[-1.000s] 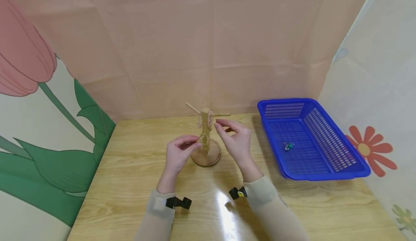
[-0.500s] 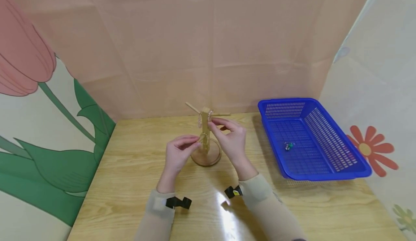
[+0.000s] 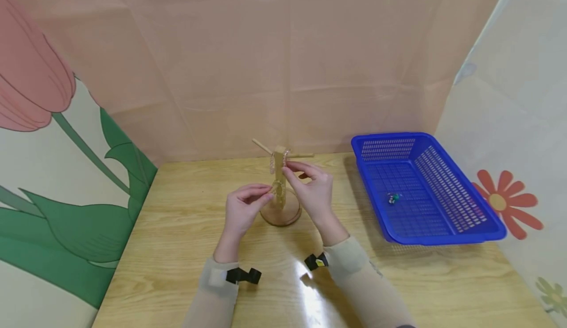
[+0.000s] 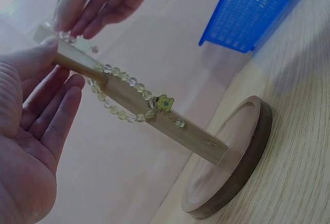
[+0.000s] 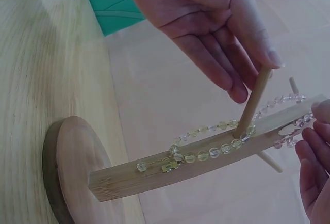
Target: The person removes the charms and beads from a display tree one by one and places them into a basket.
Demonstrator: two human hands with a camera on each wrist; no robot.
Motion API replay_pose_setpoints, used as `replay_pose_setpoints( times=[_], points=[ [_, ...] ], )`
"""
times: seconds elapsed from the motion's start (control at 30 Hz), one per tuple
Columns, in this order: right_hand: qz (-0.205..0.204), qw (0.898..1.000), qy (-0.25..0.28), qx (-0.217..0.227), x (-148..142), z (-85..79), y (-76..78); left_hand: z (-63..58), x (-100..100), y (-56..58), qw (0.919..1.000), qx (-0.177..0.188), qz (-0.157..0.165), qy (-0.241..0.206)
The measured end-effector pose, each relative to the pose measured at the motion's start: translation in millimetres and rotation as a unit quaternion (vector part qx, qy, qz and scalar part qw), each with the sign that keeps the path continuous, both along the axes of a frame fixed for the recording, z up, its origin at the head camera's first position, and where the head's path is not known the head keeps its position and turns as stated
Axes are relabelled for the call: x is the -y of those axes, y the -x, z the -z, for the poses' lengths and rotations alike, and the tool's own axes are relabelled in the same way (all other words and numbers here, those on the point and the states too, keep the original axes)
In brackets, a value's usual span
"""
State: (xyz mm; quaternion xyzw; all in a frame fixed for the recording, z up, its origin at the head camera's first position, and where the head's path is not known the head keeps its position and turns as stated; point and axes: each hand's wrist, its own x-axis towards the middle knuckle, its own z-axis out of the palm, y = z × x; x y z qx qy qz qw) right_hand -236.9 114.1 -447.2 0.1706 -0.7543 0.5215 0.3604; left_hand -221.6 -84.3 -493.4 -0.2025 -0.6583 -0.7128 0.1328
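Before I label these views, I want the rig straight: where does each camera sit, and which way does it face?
Head: on the head, facing forward and down at stand and basket; left hand, right hand and sleeves show.
Left wrist: on that wrist, facing the stand; left hand at left edge, right hand at top.
Right wrist: on that wrist, facing the stand; left hand at top, right hand at right edge.
Shared: both wrist views show the yellow bracelet.
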Motion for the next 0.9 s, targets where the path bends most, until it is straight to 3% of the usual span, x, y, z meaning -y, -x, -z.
replay_pose_setpoints(
  times=[0.57, 0.9],
  points=[
    [0.024, 0.999, -0.008, -0.027, 3.0, -1.4, 2.3, -0.2, -1.0, 1.3, 1.0, -0.007, 0.001, 0.003],
    [0.025, 1.0, -0.009, -0.015, 4.3, -1.4, 3.7, 0.4, -0.4, 0.7, 0.9999, -0.01, 0.003, 0.001]
  ],
)
